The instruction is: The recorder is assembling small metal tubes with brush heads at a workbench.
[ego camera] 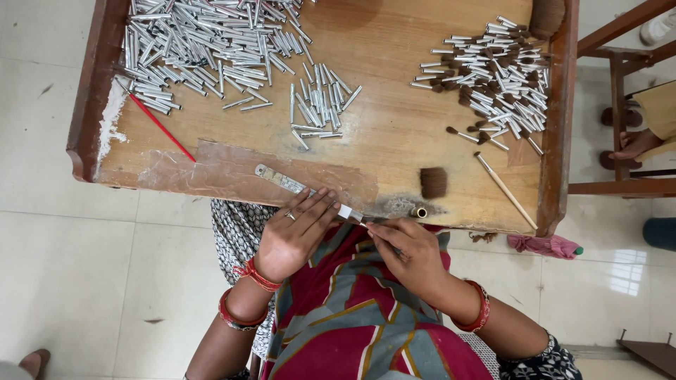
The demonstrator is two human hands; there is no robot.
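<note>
Meanwhile both hands pinch small metal tube (346,212); bristle tuft (433,182), brass ring (420,212) beside.

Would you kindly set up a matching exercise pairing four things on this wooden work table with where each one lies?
Things:
1. thin red stick
2. large heap of plain silver metal tubes
3. pile of silver tubes with dark bristle tips
4. small tuft of dark brown bristles

Places:
A. far right of the table
B. near edge, right of the hands
C. far left of the table
D. left side, lying slantwise below the heap

Pairs: 1-D, 2-C, 3-A, 4-B
</note>
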